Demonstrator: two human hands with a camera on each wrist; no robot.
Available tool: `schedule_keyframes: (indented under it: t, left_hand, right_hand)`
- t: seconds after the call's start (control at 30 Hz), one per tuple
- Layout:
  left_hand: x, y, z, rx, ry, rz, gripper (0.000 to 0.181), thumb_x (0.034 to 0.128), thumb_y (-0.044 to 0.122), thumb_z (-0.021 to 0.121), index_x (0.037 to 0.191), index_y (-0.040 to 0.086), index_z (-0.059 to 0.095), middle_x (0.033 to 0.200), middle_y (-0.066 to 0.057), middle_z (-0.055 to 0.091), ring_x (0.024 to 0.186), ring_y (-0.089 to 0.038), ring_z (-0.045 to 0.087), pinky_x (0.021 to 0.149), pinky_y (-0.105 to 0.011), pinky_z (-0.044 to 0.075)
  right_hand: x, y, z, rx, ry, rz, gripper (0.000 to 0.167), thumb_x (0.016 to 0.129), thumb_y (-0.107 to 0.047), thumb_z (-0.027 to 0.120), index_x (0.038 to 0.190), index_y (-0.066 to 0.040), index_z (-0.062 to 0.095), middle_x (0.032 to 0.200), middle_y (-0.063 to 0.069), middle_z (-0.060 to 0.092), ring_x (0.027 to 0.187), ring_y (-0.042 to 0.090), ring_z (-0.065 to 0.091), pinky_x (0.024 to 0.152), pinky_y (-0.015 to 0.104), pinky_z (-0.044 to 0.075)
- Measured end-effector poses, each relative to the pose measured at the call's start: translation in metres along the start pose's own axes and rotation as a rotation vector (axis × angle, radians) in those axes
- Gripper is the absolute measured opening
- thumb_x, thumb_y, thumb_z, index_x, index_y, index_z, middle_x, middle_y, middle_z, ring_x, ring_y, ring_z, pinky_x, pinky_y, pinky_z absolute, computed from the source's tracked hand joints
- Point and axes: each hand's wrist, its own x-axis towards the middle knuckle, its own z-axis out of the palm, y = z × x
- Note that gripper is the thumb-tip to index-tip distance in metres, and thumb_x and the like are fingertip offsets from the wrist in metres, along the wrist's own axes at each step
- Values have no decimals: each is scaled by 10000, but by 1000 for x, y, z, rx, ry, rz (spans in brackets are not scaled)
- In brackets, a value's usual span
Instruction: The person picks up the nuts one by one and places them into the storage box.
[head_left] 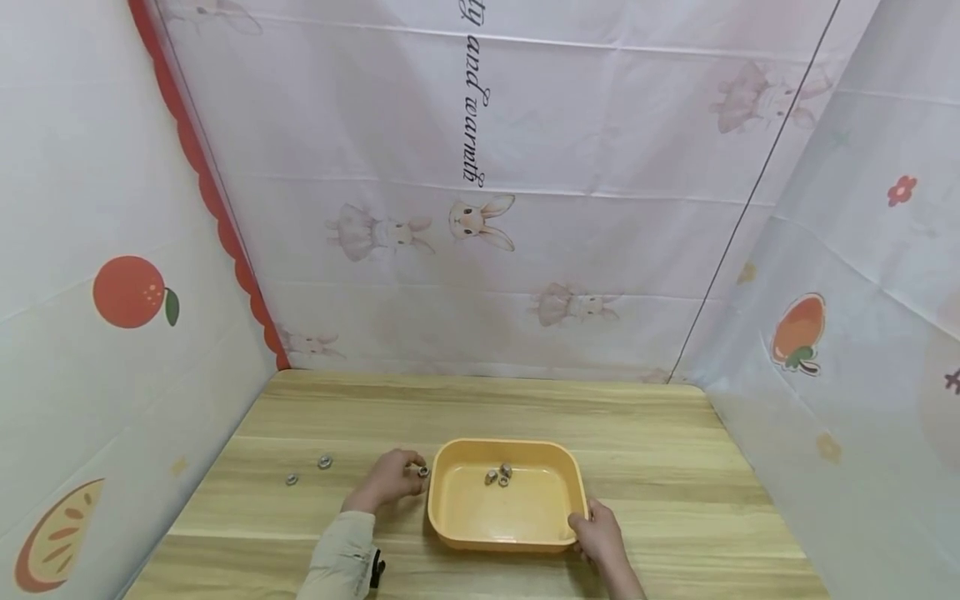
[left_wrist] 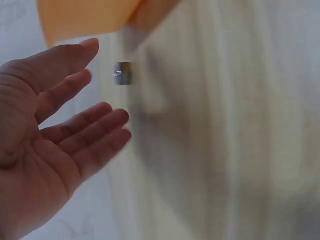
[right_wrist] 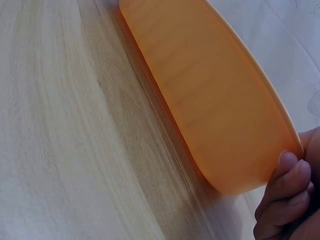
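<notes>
1 nut point(left_wrist: 122, 73) btwn L hand point(head_left: 392, 478) (fingers apart) & tub point(head_left: 506, 515), gripped by R hand point(head_left: 600, 532).

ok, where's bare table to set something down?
Table beyond the tray, up to the rabbit-print backdrop; also right of the tray, past the right hand. Crowded: the tray's left side, with the left hand and a nut close by; two loose nuts further left.

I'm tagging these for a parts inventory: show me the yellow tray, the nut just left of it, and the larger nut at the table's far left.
Yellow tray point(head_left: 510, 515): head view, bare inside floor.
Near nut point(left_wrist: 122, 74): left wrist view, middle of its blurred side.
Larger nut point(head_left: 325, 462): head view, visible middle.
</notes>
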Motion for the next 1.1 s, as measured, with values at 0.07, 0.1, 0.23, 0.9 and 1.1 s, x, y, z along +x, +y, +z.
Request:
schedule_keyframes:
  t: [0.07, 0.1, 0.23, 0.9, 1.1]
  left_hand:
    - [-1, -6, 4, -55, 32, -52, 358, 663, 35, 749, 1000, -23, 644, 947, -166, 621, 856, -300, 583, 747, -453, 498]
    - [-1, -8, 5, -85, 48, -79, 382, 657, 23, 745, 1017, -34, 633, 946, -169, 625, 859, -304, 591, 746, -448, 503]
    - [1, -14, 12, -188, 105, -185, 447, 641, -33, 725, 1070, -54, 601, 905, -142, 632, 824, -260, 596, 715, -391, 517]
    - [8, -41, 28, -591, 45, -258, 411, 743, -37, 708, 1127, -108, 579, 709, -102, 638, 516, -142, 567, 461, -250, 489]
    - [7, -41, 28, -595, 67, -251, 261, 757, 24, 740, 947, -84, 596, 687, -79, 621, 537, -147, 573, 467, -246, 489]
  right_hand:
    - [1, 0, 0, -1, 0, -2, 169, 784, -40, 507, 918, 49, 560, 513, 59, 490, 390, 133, 442, 335, 205, 347]
    - [1, 0, 0, 0, 2, 1, 168, 782, -41, 509, 916, 45, 561, 513, 59, 490, 390, 133, 441, 335, 204, 347]
    - [2, 0, -1, -8, -1, 4, 193, 787, -42, 506, 942, 57, 563, 510, 54, 486, 392, 132, 438, 337, 204, 345]
    - [-1, -1, 1, 4, -11, 3, 159, 800, -41, 497, 921, 47, 550, 519, 49, 492, 396, 131, 443, 337, 201, 338]
    - [-1, -1, 1, 6, -3, 14, 83, 794, -48, 500, 845, 12, 525, 509, 40, 479, 395, 133, 438, 337, 200, 334]
